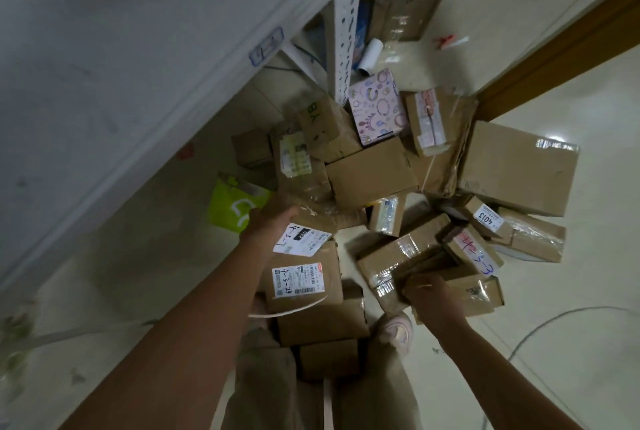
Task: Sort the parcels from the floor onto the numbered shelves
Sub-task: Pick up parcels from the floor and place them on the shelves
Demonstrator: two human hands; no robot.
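Fingers of your left hand (268, 223) curl round the box marked 4-3-1 (301, 239); fingers of your right hand (429, 296) clamp the edge of a taped box (481, 294).

Dim, flat indoor light with a greenish cast: one small glare spot on the glossy floor (588, 100) beside the big carton (516, 166), sheen on its tape (557, 146), soft shadows under the pile, strong wide-angle bending at the edges, shelf board (104, 66) and lower-left corner smeared.
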